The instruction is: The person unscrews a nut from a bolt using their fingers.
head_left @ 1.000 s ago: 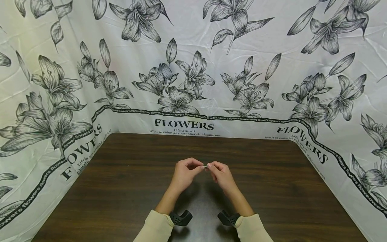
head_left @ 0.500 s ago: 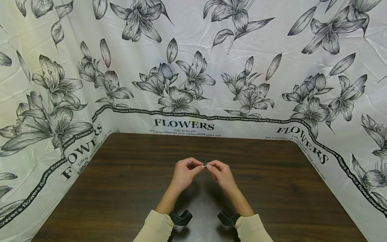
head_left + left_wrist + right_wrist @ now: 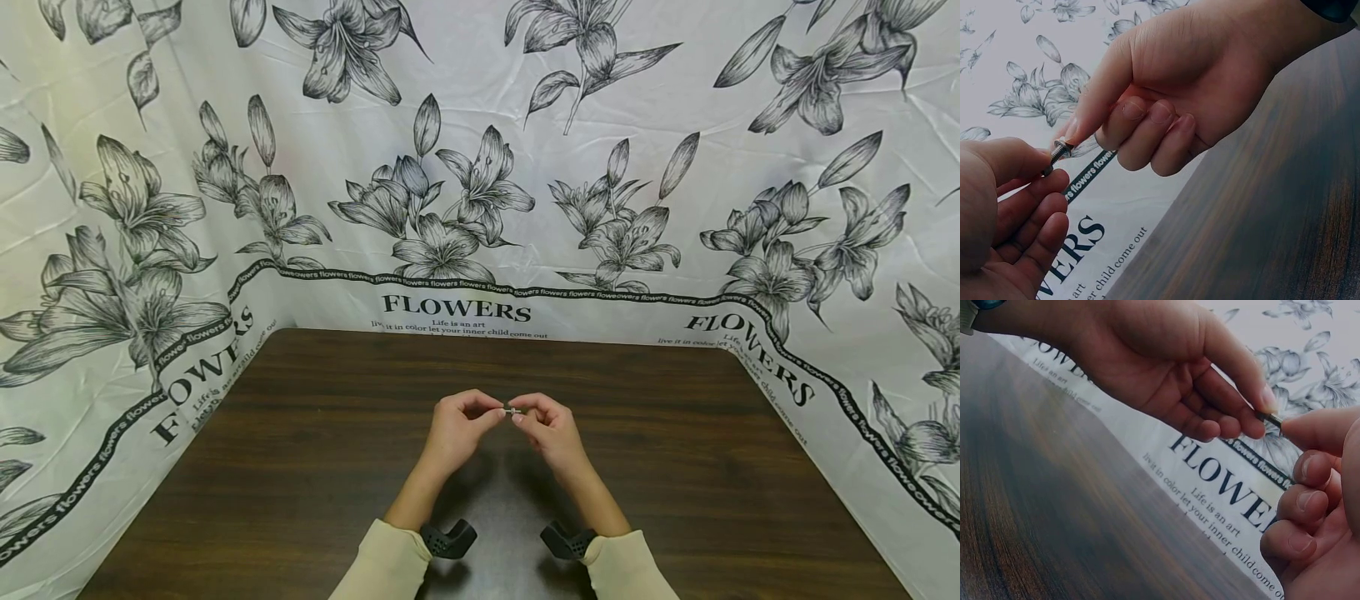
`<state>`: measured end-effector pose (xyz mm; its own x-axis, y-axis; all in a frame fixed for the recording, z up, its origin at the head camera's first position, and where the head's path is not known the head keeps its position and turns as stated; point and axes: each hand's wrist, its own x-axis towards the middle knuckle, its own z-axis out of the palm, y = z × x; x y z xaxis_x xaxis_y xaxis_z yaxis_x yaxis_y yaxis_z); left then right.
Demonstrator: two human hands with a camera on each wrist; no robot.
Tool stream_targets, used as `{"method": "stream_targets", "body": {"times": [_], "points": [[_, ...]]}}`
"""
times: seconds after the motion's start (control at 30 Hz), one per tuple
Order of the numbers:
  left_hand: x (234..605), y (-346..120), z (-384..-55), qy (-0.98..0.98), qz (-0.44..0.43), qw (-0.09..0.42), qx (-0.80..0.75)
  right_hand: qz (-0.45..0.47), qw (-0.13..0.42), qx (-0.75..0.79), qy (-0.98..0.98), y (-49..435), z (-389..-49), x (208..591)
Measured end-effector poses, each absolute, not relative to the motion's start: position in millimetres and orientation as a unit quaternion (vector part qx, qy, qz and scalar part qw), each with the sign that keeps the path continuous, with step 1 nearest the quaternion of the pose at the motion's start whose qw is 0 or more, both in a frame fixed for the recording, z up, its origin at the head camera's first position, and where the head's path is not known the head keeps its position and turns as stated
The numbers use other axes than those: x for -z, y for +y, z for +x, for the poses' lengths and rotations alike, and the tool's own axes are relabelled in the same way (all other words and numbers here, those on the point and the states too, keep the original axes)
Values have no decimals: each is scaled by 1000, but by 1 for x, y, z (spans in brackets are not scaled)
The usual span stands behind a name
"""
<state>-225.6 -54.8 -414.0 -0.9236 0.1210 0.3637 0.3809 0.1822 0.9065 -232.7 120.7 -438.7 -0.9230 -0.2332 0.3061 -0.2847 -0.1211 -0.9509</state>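
Observation:
A small metal bolt (image 3: 1056,153) with a threaded shank spans the gap between my two hands, above the table. My left hand (image 3: 455,429) pinches its head end between thumb and index finger; its other fingers are loosely bent. At the opposite end, a silver ring-like nut (image 3: 1064,144) sits on the shank, at the thumb and index fingertips of my right hand (image 3: 550,429). The right hand's remaining fingers curl toward the palm. In the right wrist view the bolt (image 3: 1270,419) shows as a short dark stub, its far end covered by the right fingertips.
The dark wood-grain table (image 3: 337,483) extends under both hands. A white cloth (image 3: 615,100) with printed black flowers and lettering hangs behind and along the sides. Black devices (image 3: 450,540) sit on both wrists at the pale sleeves.
My right fingertips have shifted slightly to the right and parted a little, so more of the bolt shows between the hands. The left hand stays nearly still.

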Motion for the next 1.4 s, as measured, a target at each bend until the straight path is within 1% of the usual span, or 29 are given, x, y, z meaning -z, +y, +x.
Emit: {"method": "stream_targets", "body": {"times": [0.2,0.43,0.63,0.87,1.07,1.4], "points": [[414,-55,-225,-765,-167,105,613,210,29,-726,-654,120,-233,440],[413,-54,-225,-767,-166,107,611,193,34,-722,-664,120,-232,439],[413,-54,-226,-764,-168,109,613,158,20,-713,-683,118,-233,439],[414,-54,-226,-765,-171,111,611,121,-11,-714,-690,116,-233,440],[414,-53,-226,-769,-167,108,608,114,-25,-720,-684,116,-232,440],[414,-52,-225,-767,-171,105,610,115,-30,-723,-681,116,-231,439]]}}
